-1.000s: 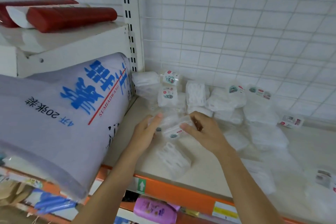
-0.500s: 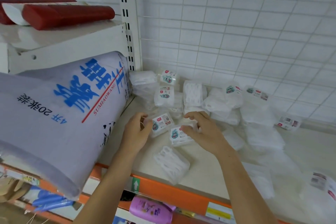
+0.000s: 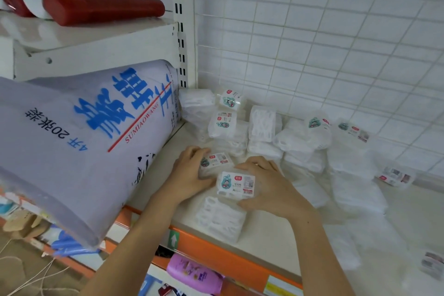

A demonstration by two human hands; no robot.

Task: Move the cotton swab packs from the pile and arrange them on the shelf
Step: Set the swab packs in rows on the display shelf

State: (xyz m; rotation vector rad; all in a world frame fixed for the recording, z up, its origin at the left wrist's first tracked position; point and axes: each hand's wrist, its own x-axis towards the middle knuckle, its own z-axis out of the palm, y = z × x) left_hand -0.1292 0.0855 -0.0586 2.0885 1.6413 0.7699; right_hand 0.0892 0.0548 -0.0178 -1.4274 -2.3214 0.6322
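Head view. Both hands over the front left part of the shelf (image 3: 276,235), white deck with an orange front edge.

Left hand (image 3: 189,173): fingers curled round the far pack (image 3: 216,162), label side up, thumb on its near edge. Right hand (image 3: 271,185): holding the near pack (image 3: 236,184), label up, fingers over the top edge and thumb under the lower corner. The two packs touch corner to corner. A third pack (image 3: 219,218), plain side up, lies on the deck just in front of them, near the orange lip.

The pile (image 3: 300,149) spreads behind and to the right: loose white cotton swab packs, some label up, some blank side up, overlapping. Against the back left corner a few packs (image 3: 225,113) are already stacked, labels facing out. A large wrapped paper roll (image 3: 84,142) leans in from the left and crowds that corner.

Judged step: setting these two packs down in order.
- Keep labels the same way round as the stacked ones; both are upright to the viewer now.
- Square the edges against each other before letting go; the film wrap looks slippery, so press flat, don't drop.
- Build from the back corner outward, leaving the roll undisturbed.
- Risk: the front pack sits close to the lip; a nudge from the right wrist could push it off.
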